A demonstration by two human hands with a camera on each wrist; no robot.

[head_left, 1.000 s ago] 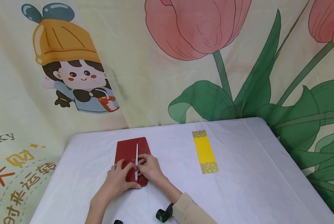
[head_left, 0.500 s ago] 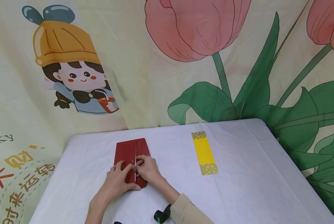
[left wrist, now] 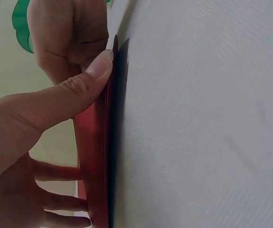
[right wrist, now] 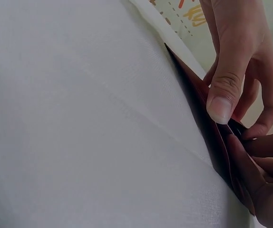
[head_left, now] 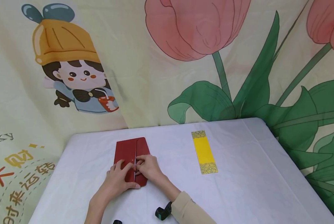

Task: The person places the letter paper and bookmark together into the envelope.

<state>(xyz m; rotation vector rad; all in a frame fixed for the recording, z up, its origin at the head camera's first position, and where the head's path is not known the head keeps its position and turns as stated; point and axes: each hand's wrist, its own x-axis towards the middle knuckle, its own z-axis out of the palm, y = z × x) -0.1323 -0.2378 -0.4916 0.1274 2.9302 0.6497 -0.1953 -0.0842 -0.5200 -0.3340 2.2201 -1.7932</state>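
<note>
A red envelope (head_left: 125,148) lies on the white-covered table with its flap (head_left: 142,147) folded out to the right. A thin sliver of white paper (head_left: 135,160) shows along its opening. My left hand (head_left: 117,179) holds the envelope body, fingers spread over the top and thumb at the near edge; in the left wrist view that thumb (left wrist: 91,80) presses its edge. My right hand (head_left: 149,167) has curled fingers at the opening, pinching at the paper's edge above the flap. In the right wrist view both hands meet at the envelope (right wrist: 193,78), and the paper is hidden.
A yellow strip (head_left: 204,151) with patterned gold ends lies to the right on the white tablecloth (head_left: 245,174). Black devices (head_left: 163,212) show near my right sleeve (head_left: 192,208) and at the bottom edge. A printed curtain (head_left: 139,77) hangs behind the table.
The white paper has slid left into the red envelope, its visible band narrowing to a sliver. My right hand has shifted slightly left with it; my left hand stays on the envelope.
</note>
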